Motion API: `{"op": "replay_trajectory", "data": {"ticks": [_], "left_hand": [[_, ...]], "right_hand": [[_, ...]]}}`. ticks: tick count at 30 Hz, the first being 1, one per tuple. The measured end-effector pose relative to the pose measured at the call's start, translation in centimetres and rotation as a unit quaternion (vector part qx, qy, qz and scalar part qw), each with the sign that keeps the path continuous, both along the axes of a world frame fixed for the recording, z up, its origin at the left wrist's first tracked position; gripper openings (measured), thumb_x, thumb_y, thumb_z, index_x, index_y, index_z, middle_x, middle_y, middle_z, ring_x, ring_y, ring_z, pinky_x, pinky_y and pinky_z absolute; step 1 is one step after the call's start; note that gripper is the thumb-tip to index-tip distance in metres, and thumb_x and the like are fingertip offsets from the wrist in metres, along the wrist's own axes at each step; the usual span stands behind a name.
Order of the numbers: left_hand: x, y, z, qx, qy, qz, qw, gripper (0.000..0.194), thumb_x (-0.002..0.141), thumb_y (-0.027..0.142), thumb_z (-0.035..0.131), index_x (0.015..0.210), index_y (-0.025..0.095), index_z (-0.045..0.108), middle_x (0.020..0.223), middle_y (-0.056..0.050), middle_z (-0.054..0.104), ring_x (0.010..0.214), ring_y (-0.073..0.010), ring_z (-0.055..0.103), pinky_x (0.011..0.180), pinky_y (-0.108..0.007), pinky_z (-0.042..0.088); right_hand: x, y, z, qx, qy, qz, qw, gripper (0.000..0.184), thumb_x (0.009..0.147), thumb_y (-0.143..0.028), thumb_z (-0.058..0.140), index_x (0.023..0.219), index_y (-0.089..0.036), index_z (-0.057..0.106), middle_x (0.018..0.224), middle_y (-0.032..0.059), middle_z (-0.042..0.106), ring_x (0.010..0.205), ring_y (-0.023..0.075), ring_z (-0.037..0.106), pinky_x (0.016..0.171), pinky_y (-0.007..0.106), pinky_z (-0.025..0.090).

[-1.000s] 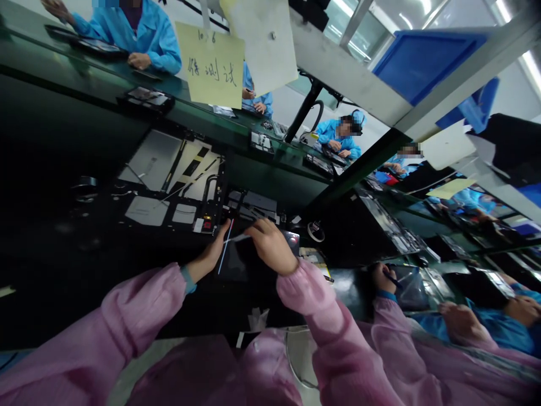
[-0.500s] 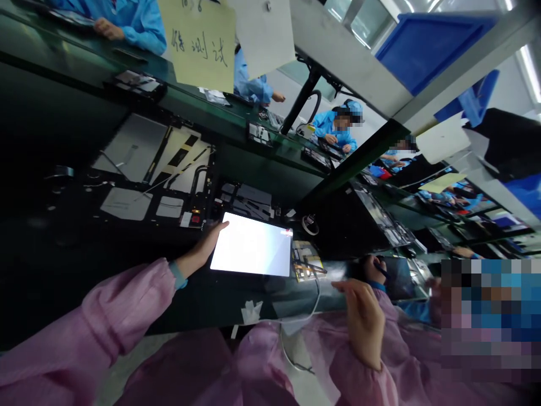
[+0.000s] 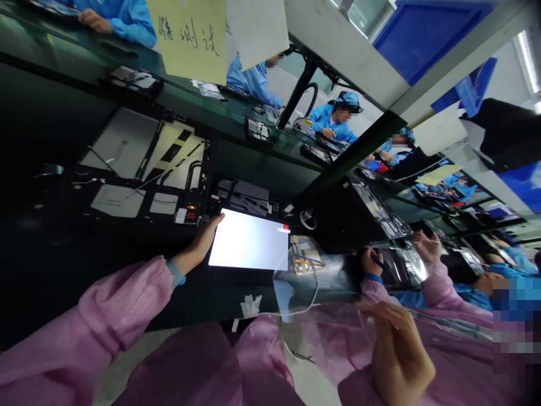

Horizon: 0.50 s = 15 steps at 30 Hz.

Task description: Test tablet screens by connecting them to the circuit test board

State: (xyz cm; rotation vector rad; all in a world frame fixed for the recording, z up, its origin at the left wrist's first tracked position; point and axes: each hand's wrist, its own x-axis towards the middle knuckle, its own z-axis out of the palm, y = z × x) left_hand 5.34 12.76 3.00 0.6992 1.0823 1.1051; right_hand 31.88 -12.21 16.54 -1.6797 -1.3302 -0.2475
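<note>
My left hand (image 3: pixel 202 243) grips the upper left edge of a bright, white-lit display panel (image 3: pixel 247 239), thumb on its front. A small red-and-white tab (image 3: pixel 284 228) sits at the panel's top right corner. My right hand (image 3: pixel 399 344) is at lower right, fingers pinched on a clear plastic film (image 3: pixel 287 299). That film stretches leftward from the fingers to the panel's right edge; whether it still touches the panel I cannot tell. Just right of the panel lies a flat circuit assembly (image 3: pixel 305 255) with yellow edges and ribbon strips.
Stacked opened device housings (image 3: pixel 139 152) lie at left, more (image 3: pixel 243 197) behind the panel. A white cable (image 3: pixel 316 287) loops at the bench edge near crumpled tape (image 3: pixel 251 306). A co-worker's hand (image 3: pixel 372 264) is close at right. A yellow paper sign (image 3: pixel 190 39) hangs above.
My right hand has moved right and down, away from the panel, and the clear film now shows stretched out. My left hand and the panel have hardly moved.
</note>
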Motion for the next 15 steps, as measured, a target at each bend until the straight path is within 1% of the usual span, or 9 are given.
{"op": "replay_trajectory", "data": {"ticks": [3, 6, 9, 12, 15], "left_hand": [[0.0, 0.0, -0.5, -0.005, -0.036, -0.002, 0.999, 0.037, 0.068, 0.051, 0.069, 0.088, 0.019, 0.072, 0.105, -0.007, 0.074, 0.120, -0.0287, 0.057, 0.108, -0.039, 0.040], [0.0, -0.1, -0.6, -0.030, -0.089, -0.044, 0.995, 0.046, 0.073, 0.054, 0.065, 0.096, 0.015, 0.071, 0.102, -0.010, 0.074, 0.111, -0.0289, 0.063, 0.102, -0.041, 0.045], [0.1, -0.2, -0.7, -0.046, -0.115, -0.059, 0.991, 0.051, 0.074, 0.056, 0.065, 0.102, 0.013, 0.070, 0.100, -0.011, 0.075, 0.104, -0.0284, 0.067, 0.098, -0.042, 0.048], [0.1, -0.1, -1.0, -0.046, -0.119, -0.049, 0.991, 0.051, 0.075, 0.055, 0.066, 0.105, 0.013, 0.069, 0.103, -0.011, 0.074, 0.103, -0.0274, 0.067, 0.099, -0.041, 0.047], [0.1, 0.0, -1.2, -0.051, -0.117, -0.044, 0.991, 0.053, 0.076, 0.054, 0.065, 0.109, 0.013, 0.068, 0.105, -0.011, 0.074, 0.105, -0.0273, 0.067, 0.099, -0.041, 0.048]], "right_hand": [[-0.7, -0.4, 0.5, 0.001, -0.006, 0.011, 1.000, 0.015, 0.084, -0.032, 0.066, 0.079, -0.018, 0.065, 0.082, 0.0052, 0.064, 0.080, 0.0207, 0.061, 0.075, 0.035, 0.047], [-0.5, -0.2, 0.6, -0.005, 0.002, 0.007, 1.000, 0.013, 0.083, -0.031, 0.066, 0.078, -0.019, 0.065, 0.081, 0.0048, 0.064, 0.080, 0.0211, 0.061, 0.076, 0.036, 0.047], [0.9, 0.7, 0.1, 0.003, 0.039, -0.009, 0.999, 0.009, 0.083, -0.027, 0.064, 0.078, -0.019, 0.063, 0.081, 0.0043, 0.063, 0.080, 0.0210, 0.060, 0.079, 0.037, 0.046], [2.9, 2.1, -0.5, 0.027, 0.072, -0.021, 0.997, 0.009, 0.081, -0.026, 0.062, 0.075, -0.018, 0.060, 0.079, 0.0032, 0.061, 0.078, 0.0195, 0.060, 0.078, 0.037, 0.046], [4.8, 3.5, -0.8, 0.027, 0.078, -0.012, 0.996, 0.009, 0.079, -0.025, 0.062, 0.074, -0.017, 0.060, 0.079, 0.0030, 0.061, 0.077, 0.0186, 0.060, 0.076, 0.035, 0.047]]}}
